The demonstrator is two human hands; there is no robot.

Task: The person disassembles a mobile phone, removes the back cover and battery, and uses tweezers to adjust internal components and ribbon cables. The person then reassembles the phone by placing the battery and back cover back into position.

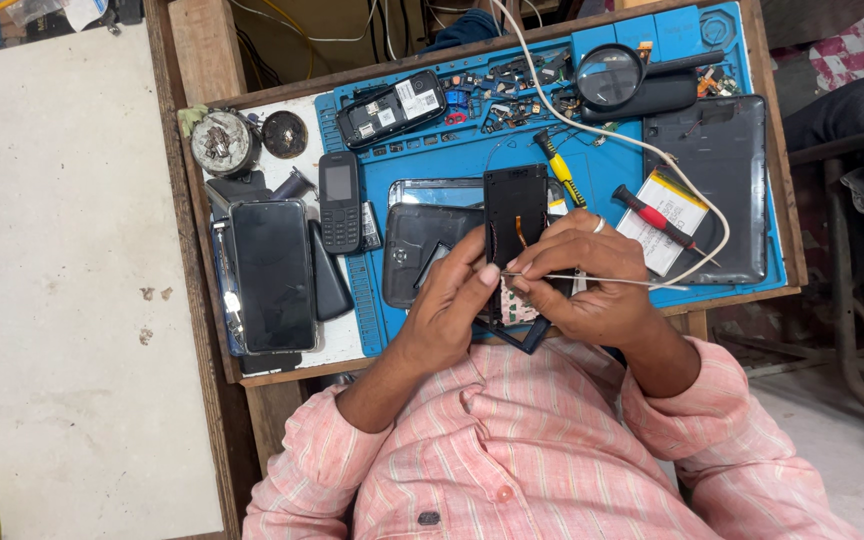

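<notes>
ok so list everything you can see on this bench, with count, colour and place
silicone work mat: one, blue, on the wooden bench
opened black phone body: one, mat centre, under both hands
thin metal tweezers: one, silver, at the fingertips
round magnifying glass: one, black rim, mat top
yellow-handled screwdriver: one, right of the phone body
red-handled screwdriver: one, on a white flat battery
black keypad phone: one, mat's left edge
dark slab smartphone: one, far left
black tablet shell: one, mat right
left hand: on the phone body
right hand: holding the tweezers
</notes>
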